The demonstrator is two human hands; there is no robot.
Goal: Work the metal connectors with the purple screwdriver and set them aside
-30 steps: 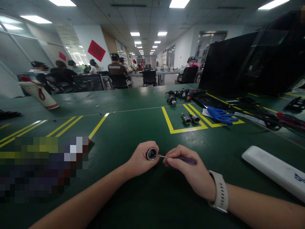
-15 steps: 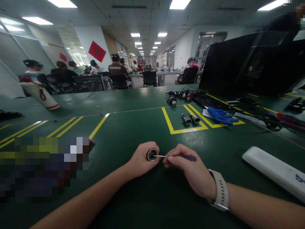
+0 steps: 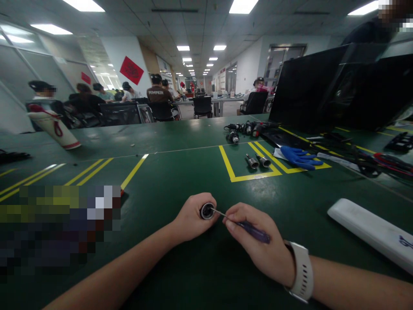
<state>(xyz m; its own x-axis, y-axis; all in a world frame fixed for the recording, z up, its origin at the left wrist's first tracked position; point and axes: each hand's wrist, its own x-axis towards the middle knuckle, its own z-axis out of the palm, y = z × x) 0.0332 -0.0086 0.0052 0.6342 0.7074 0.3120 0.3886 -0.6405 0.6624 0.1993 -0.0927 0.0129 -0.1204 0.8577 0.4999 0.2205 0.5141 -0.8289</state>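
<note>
My left hand (image 3: pixel 193 217) is wrapped round a cylindrical metal connector (image 3: pixel 207 211), its round open end turned toward me and to the right. Between the thumb and fingers of my right hand (image 3: pixel 254 232) is a screwdriver (image 3: pixel 253 231) with a dark purple handle. Its thin shaft points left, and the tip is at the connector's open end; whether it touches anything inside cannot be made out. Two similar metal connectors, a left one (image 3: pixel 251 161) and a right one (image 3: pixel 263 160), lie beyond my hands inside a yellow-taped area.
Behind the connectors lie black cabled parts (image 3: pixel 234 137). A blue glove (image 3: pixel 298 158), cables (image 3: pixel 387 161) and dark monitors (image 3: pixel 306 90) are at the right. A white case (image 3: pixel 371 228) lies near my right arm. Seated people (image 3: pixel 159 92) are in the background.
My right hand has turned and shifted slightly down and right, so the screwdriver now slants, its handle lower. My left hand has barely moved.
</note>
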